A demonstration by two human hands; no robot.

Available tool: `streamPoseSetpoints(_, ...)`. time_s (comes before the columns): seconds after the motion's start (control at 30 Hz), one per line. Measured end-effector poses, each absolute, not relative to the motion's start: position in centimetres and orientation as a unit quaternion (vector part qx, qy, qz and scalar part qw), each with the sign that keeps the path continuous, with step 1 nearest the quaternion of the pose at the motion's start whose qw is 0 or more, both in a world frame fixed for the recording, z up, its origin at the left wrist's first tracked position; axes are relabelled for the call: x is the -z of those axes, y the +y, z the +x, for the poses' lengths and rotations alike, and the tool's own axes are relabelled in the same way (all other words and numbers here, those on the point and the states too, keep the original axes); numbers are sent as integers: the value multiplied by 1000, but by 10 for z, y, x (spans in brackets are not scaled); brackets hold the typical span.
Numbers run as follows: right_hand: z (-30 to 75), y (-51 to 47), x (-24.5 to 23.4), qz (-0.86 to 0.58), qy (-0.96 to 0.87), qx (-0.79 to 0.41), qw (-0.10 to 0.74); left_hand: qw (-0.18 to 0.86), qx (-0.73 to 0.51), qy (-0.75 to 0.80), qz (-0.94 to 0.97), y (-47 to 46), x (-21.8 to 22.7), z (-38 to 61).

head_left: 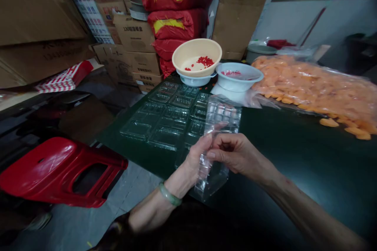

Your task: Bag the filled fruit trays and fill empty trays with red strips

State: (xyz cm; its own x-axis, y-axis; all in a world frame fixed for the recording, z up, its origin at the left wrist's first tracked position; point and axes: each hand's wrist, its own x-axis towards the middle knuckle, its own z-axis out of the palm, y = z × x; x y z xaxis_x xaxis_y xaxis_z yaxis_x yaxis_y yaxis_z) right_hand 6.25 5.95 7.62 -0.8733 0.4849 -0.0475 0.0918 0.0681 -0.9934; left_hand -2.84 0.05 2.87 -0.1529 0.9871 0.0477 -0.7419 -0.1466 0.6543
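My left hand, with a pale green bangle on its wrist, is closed on a clear plastic tray with moulded compartments. The tray stands tilted over the table edge, and I cannot tell whether it is one or a nested stack. Thumb and fingers of my right hand pinch together at the near side of the same tray. On the dark green table, left of my hands, several clear plastic trays lie open in rows.
A cream basin with small red pieces sits behind the trays, beside a pale blue bowl. Orange slices fill a big clear bag at right, some spilled out. A red stool stands at left; cartons and red sacks are stacked behind.
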Motion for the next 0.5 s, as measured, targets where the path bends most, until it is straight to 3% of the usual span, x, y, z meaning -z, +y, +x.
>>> streamPoseSetpoints(0.17,70,74,-68,-193,-706,-672,108,641,-686,217,267,5,-24,-32)
streamPoseSetpoints(0.5,63,82,-63,-180,-671,-708,127,645,-680,222,268,14,-23,-38)
